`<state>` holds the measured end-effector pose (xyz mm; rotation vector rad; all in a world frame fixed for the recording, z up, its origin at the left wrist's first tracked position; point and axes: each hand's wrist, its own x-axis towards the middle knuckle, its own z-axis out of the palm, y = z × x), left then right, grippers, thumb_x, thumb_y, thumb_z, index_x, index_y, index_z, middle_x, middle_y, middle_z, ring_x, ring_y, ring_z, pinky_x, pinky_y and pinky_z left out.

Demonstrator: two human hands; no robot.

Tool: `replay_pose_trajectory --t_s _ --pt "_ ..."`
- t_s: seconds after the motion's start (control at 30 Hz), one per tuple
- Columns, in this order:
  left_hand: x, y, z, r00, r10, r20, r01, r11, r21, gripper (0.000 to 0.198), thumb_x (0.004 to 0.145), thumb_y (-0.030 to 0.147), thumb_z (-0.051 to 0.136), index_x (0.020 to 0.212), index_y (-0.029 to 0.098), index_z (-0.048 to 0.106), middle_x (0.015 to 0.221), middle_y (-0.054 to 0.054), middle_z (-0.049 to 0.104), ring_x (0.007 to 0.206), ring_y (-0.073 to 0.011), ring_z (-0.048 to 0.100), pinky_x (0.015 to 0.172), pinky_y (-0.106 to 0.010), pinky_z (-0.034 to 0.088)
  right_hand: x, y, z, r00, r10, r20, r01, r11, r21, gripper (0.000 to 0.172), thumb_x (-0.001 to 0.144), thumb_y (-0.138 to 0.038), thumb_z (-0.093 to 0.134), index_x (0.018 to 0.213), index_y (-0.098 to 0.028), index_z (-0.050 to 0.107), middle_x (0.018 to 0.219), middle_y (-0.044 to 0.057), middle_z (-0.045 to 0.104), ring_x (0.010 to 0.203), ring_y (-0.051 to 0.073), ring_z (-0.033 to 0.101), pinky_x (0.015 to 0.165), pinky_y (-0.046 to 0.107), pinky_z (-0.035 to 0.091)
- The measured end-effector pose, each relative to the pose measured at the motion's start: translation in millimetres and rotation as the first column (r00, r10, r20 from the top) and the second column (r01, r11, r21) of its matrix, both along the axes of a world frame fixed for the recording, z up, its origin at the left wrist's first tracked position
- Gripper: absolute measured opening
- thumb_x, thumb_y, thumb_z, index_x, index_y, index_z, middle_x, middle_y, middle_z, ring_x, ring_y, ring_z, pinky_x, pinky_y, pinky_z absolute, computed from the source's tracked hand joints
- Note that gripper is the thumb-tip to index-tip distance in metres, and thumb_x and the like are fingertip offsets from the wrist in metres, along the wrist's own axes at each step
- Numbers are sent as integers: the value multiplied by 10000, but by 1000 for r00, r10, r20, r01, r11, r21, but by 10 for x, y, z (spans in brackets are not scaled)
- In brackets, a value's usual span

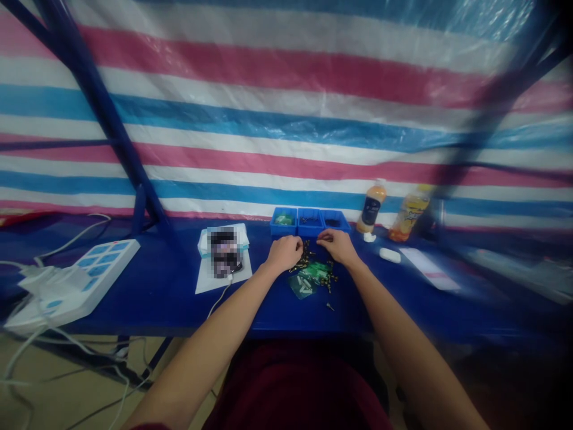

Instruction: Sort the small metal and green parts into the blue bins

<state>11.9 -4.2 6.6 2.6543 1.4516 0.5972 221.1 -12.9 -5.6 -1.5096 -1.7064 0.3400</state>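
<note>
The left hand [285, 252] and right hand [336, 246] rest just apart on a blue table [170, 307], fingers curled down at either side of a scattered pile of small brass-coloured metal parts [308, 257]; whether either hand holds a part cannot be told. Green plastic pieces [319, 270] and a small green-tinted bag [302, 287] lie at the pile's near side, below a row of three blue bins [310, 222]. Two bottles [370, 209] stand to the right, a white power strip [76, 280] to the left
</note>
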Motion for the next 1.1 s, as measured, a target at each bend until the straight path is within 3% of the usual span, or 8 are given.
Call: replay_pose_trajectory --t_s 0.2,0.33,0.5,0.7,0.77,0.93,1.1 --pt "-7 1 4 1000 1 14 -1 1000 9 213 882 268 504 951 233 703 974 -63 725 894 -231 661 769 -307 480 -17 -28 41 996 76 -43 -75 997 34 110 806 -237 666 887 -208 734 891 37 767 883 206 721 866 318 519" --pt "-8 4 8 1000 -1 24 1 1000 5 202 882 270 515 945 235 703 970 -59 726 894 -230 662 768 -302 481 -58 -67 81 997 71 13 -71 997 35 124 830 -290 649 875 -205 728 893 39 764 868 202 705 837 302 491" --pt "-5 6 7 1000 0 16 0 1000 5 203 879 255 513 948 234 703 966 -58 725 895 -229 662 766 -302 480 -99 -120 125 996 15 92 -19 999 41 334 925 -421 508 739 -194 667 709 23 720 667 167 636 654 262 411" --pt "-1 2 12 999 -14 33 13 1000 17 195 881 255 514 948 228 694 969 -59 720 897 -228 657 761 -303 475 -111 -143 144 991 0 133 -6 999 38 482 958 -463 424 589 -192 576 567 13 623 587 156 568 629 259 370" --pt "2 -5 21 998 -27 48 26 1000 14 190 882 258 519 954 225 692 969 -60 718 896 -222 653 766 -298 472 -112 -139 137 992 9 122 -15 999 50 460 952 -462 437 615 -190 593 580 14 629 598 159 571 637 259 380" --pt "22 -31 53 985 -107 137 104 994 29 178 895 287 536 975 225 683 924 -47 705 881 -207 643 783 -298 474 -118 -115 107 993 114 -35 -112 992 59 212 853 -376 598 865 -185 690 745 27 714 672 170 640 675 267 455" --pt "40 -67 89 964 -164 209 158 986 45 201 898 316 562 1043 224 667 903 -36 688 858 -199 633 754 -294 470 -143 -99 104 955 208 -212 -211 977 10 204 808 -336 633 917 -176 698 809 52 732 705 183 680 734 307 521"
